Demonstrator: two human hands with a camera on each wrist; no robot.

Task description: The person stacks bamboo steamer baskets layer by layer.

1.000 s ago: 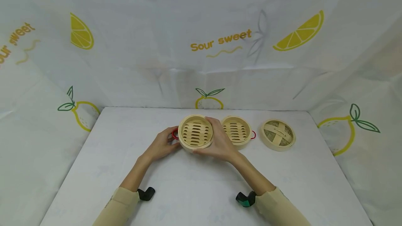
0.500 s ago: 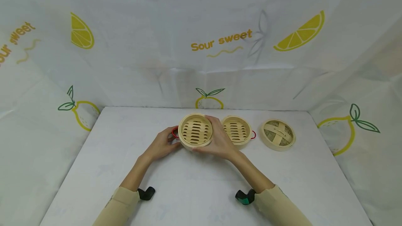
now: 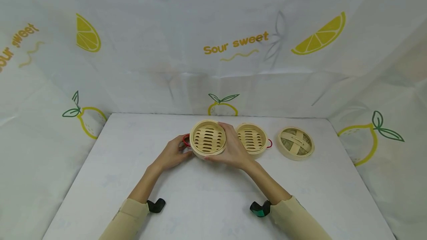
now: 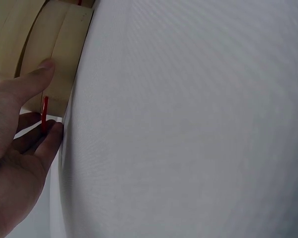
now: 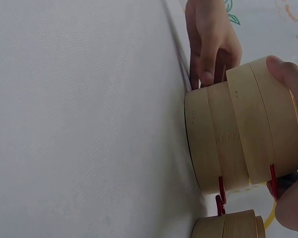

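Two round bamboo steamer baskets with red handles are stacked on the table in front of me. My right hand grips the upper steamer basket at its right side, thumb in front and fingers behind. The lower steamer basket sits on the white cloth, mostly hidden from the head view. In the right wrist view the upper one is slightly offset and tilted over it. My left hand holds the lower basket by its left side; in the left wrist view the thumb presses its wall, with fingers behind a red handle.
Just right of the stack stands another slatted steamer basket, partly covered by my right hand. A woven bamboo steamer lid lies farther right. Lemon-printed cloth rises behind the white table.
The upper steamer basket has shifted very slightly away from me, with my right hand still around it. My left hand has stayed in nearly the same place.
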